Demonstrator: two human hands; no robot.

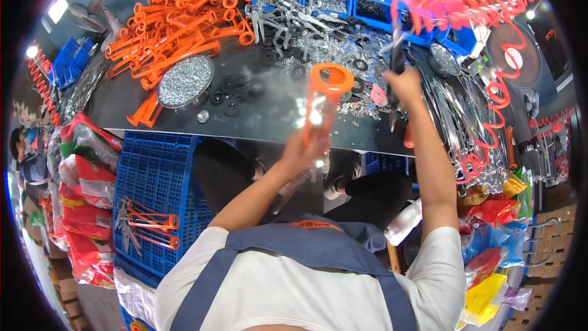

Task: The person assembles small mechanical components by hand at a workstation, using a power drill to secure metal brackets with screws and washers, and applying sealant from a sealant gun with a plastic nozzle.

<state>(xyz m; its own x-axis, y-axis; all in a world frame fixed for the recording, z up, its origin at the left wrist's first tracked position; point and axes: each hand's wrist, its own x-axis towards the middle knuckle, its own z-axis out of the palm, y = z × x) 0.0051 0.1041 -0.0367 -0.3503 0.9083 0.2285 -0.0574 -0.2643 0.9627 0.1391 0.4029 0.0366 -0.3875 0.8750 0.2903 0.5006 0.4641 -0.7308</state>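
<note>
From the head camera, looking down over the person's shoulders: the left hand (pixel 309 147) has its fingers clamped round the lower end of an orange frame (pixel 323 101), a caulking-gun body held upright just above the near edge of the dark counter (pixel 257 113), its ring end uppermost. The right hand (pixel 404 83) is raised over the counter to the right, fingers closed on a dark air tool (pixel 397 55) that hangs from a coiled red hose (pixel 456 12). The tool's tip sits near the frame but apart from it.

As for progress, I'd judge this one piece is mid-assembly: it is in hand, and the tool is not on it. A large heap of bare orange frames (pixel 184 24) on the far left of the counter looks unworked. A few pieces with metal fittings lie in the blue crate (pixel 153 196) on the near left, below the counter, so I take only a small share as done.

A round dish of small silver parts (pixel 185 81) sits beside the heap, with black washers (pixel 226 95) scattered near it.
</note>
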